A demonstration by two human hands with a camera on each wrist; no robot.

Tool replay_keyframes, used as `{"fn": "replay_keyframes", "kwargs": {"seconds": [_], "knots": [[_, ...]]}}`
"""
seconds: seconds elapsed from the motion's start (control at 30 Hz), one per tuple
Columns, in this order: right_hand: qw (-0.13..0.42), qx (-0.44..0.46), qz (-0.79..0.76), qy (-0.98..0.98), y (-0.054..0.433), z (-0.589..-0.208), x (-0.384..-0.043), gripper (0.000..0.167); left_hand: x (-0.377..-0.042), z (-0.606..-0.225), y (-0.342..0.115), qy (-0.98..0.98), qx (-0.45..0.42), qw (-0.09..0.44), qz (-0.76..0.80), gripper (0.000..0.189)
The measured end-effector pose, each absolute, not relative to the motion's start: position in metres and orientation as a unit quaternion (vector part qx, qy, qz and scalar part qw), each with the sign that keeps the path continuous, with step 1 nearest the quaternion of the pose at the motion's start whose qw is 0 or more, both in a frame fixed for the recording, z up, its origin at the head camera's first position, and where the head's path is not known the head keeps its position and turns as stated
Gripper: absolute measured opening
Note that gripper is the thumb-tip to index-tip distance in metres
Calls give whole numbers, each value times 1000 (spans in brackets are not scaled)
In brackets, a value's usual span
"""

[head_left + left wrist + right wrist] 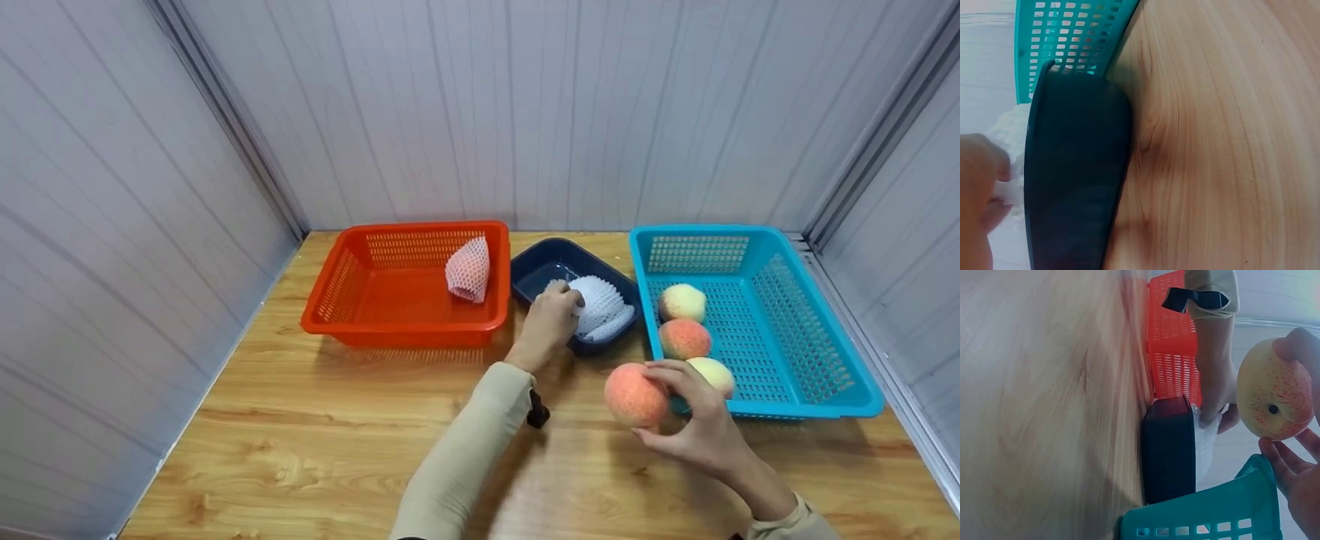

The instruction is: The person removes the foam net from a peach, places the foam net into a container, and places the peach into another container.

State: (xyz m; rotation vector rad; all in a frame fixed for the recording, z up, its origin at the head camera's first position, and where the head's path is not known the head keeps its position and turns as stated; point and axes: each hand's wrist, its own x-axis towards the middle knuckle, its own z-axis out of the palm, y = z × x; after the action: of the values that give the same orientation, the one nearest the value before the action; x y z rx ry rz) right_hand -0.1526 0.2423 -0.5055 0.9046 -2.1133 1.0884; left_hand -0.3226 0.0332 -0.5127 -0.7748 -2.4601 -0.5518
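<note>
My right hand (701, 420) holds a peach (635, 395) between thumb and fingers, above the table in front of the blue basket's near left corner. Seen from the right wrist, this peach (1269, 391) is pale yellow with red speckles and a dark spot. My left hand (551, 322) reaches into the dark blue tray (540, 271). Its thumb and fingers pinch a white foam fruit net (1013, 192), part of which shows between them in the left wrist view. More white foam nets (600, 306) lie in a heap in the tray beside the fingers.
On the right, the blue basket (772, 330) holds several peaches (685, 339) along its left side. At left, a red basket (405, 330) contains one peach in a foam net (469, 270). Corrugated walls (465, 112) enclose the wooden table (330, 442) behind and at both sides.
</note>
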Motion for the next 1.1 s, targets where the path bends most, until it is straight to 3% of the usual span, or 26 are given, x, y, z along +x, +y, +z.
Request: {"fn": "replay_keyframes", "kwargs": {"seconds": [0.37,0.6,0.87,1.1], "knots": [[300,344,420,-785,226,-475,-136,76,-321,-509,40,-939,-302,129,-103,11],[293,343,416,-789,234,-493,-147,80,-321,-504,45,-947,-310,62,-53,22],[283,335,408,-801,244,-510,-156,82,-321,-506,45,-946,-319,53,-31,50],[292,338,410,-795,236,-495,-148,81,-315,-516,47,-945,-326,36,22,68]]}}
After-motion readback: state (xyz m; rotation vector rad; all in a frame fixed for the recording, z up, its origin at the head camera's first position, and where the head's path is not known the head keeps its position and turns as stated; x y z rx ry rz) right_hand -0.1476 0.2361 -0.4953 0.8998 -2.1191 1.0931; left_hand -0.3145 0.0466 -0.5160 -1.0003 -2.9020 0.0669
